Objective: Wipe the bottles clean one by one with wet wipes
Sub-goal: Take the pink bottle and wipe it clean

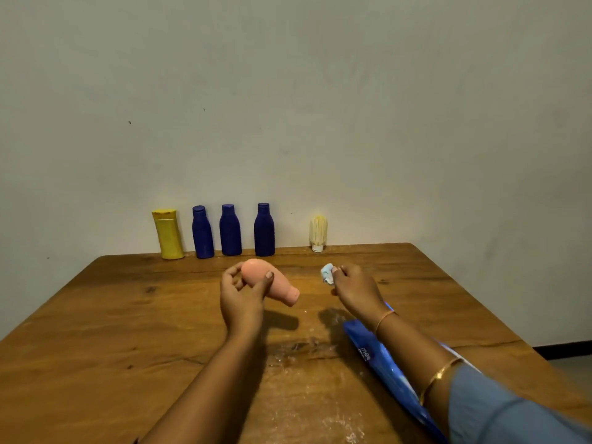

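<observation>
My left hand (241, 293) grips a pink bottle (282, 286) above the table, tilted with its cap pointing down to the right. To its right, my right hand (354, 285) pinches a crumpled pale blue wet wipe (327, 273), held a short gap away from the bottle. Along the wall at the back edge stand a yellow bottle (168, 233) and three dark blue bottles (202, 232), (230, 230), (264, 230), all upright. A small cream bottle (318, 232) stands upside down on its white cap further right.
A blue wet-wipe pack (381, 360) lies on the wooden table (128, 322) under my right forearm. White smears and a damp patch mark the wood near the table's middle. The table's right edge drops to the floor.
</observation>
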Action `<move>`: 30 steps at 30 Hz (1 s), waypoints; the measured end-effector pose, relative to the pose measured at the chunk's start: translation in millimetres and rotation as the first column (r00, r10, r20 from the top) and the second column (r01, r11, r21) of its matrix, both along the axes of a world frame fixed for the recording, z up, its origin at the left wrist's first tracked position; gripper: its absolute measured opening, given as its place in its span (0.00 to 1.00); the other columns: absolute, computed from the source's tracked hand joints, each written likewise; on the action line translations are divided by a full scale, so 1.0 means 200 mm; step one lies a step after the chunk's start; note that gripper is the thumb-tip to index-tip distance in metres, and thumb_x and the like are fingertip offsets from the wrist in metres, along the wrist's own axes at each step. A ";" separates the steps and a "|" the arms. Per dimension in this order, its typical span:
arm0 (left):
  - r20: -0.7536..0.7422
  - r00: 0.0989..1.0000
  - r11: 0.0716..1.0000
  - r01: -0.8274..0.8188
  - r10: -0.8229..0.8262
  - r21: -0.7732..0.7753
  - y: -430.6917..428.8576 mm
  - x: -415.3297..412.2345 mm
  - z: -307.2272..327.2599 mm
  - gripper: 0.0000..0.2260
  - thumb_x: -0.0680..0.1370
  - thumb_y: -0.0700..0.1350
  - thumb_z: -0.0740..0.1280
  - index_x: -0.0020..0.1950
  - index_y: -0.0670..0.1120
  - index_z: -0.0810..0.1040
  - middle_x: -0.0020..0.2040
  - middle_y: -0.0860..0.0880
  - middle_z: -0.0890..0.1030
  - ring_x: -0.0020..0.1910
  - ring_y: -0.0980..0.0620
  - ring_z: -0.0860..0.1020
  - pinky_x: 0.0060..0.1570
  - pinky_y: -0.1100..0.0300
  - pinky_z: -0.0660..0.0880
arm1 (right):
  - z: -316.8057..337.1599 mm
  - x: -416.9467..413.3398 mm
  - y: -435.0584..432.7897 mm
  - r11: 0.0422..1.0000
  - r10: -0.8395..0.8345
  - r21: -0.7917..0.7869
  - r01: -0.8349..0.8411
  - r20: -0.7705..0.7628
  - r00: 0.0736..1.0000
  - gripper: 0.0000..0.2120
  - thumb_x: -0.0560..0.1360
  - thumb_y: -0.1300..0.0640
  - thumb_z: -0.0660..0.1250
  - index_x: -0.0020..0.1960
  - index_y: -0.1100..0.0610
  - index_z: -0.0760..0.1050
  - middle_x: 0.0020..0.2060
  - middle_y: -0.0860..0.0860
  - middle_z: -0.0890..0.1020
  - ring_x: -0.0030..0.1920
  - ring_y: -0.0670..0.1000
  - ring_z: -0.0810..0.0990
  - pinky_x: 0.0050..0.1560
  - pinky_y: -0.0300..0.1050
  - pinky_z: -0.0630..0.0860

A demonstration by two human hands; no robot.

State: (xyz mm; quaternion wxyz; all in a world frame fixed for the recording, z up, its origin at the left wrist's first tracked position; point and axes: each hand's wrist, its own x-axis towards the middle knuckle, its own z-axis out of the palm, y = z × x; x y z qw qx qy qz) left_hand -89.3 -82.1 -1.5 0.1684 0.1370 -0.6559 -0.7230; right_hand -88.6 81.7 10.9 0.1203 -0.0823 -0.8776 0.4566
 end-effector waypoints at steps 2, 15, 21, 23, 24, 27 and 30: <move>-0.086 0.995 0.984 0.030 -0.046 -0.175 0.03 -0.09 0.03 0.25 0.71 0.40 0.73 0.66 0.48 0.68 0.63 0.46 0.75 0.54 0.52 0.74 0.43 0.64 0.73 | 0.03 -0.06 0.08 0.978 0.069 0.195 -0.077 0.046 0.997 0.15 0.79 0.57 0.54 0.36 0.57 0.72 0.34 0.53 0.76 0.36 0.51 0.73 0.37 0.45 0.66; -0.097 0.928 0.568 0.135 -0.360 -0.811 0.15 -0.78 0.03 0.20 0.77 0.43 0.67 0.67 0.49 0.66 0.65 0.45 0.71 0.59 0.44 0.75 0.56 0.52 0.76 | -0.17 -0.33 0.16 0.695 0.009 0.631 -0.346 0.473 0.881 0.11 0.77 0.57 0.58 0.55 0.59 0.75 0.55 0.57 0.79 0.55 0.56 0.77 0.52 0.45 0.73; 0.018 0.923 0.447 0.202 -0.383 -0.872 0.21 -1.02 -0.02 0.24 0.75 0.40 0.67 0.68 0.50 0.63 0.68 0.44 0.66 0.62 0.42 0.72 0.58 0.47 0.76 | -0.19 -0.39 0.17 0.678 -0.010 0.656 -0.332 0.459 0.888 0.10 0.76 0.56 0.59 0.53 0.58 0.75 0.52 0.55 0.80 0.53 0.54 0.78 0.50 0.44 0.75; 0.050 0.925 0.441 0.226 -0.376 -0.869 0.23 -1.08 -0.03 0.27 0.73 0.39 0.70 0.68 0.51 0.62 0.68 0.45 0.64 0.62 0.42 0.71 0.54 0.48 0.79 | -0.19 -0.40 0.17 0.665 -0.004 0.667 -0.337 0.454 0.891 0.10 0.76 0.57 0.59 0.53 0.58 0.75 0.52 0.55 0.80 0.52 0.54 0.78 0.49 0.44 0.75; 0.048 0.926 0.456 0.229 -0.375 -0.860 0.24 -1.11 -0.03 0.26 0.74 0.39 0.69 0.67 0.51 0.62 0.68 0.45 0.64 0.61 0.42 0.71 0.51 0.50 0.79 | -0.19 -0.41 0.18 0.660 0.000 0.671 -0.338 0.450 0.893 0.10 0.76 0.57 0.58 0.53 0.59 0.76 0.52 0.55 0.80 0.53 0.54 0.78 0.49 0.44 0.74; 0.028 0.923 0.495 0.231 -0.384 -0.838 0.27 -1.20 -0.05 0.21 0.77 0.38 0.64 0.67 0.50 0.63 0.67 0.44 0.65 0.59 0.45 0.72 0.42 0.62 0.77 | -0.20 -0.42 0.19 0.668 0.007 0.668 -0.328 0.435 0.900 0.10 0.76 0.56 0.59 0.53 0.58 0.75 0.51 0.55 0.79 0.52 0.53 0.78 0.51 0.43 0.74; 0.034 0.917 0.509 0.251 -0.397 -0.823 0.28 -1.28 -0.08 0.16 0.79 0.39 0.60 0.65 0.53 0.64 0.66 0.44 0.66 0.54 0.49 0.71 0.35 0.69 0.71 | -0.19 -0.42 0.20 0.692 0.011 0.649 -0.315 0.427 0.904 0.10 0.76 0.54 0.60 0.51 0.58 0.76 0.49 0.54 0.79 0.49 0.53 0.77 0.50 0.43 0.75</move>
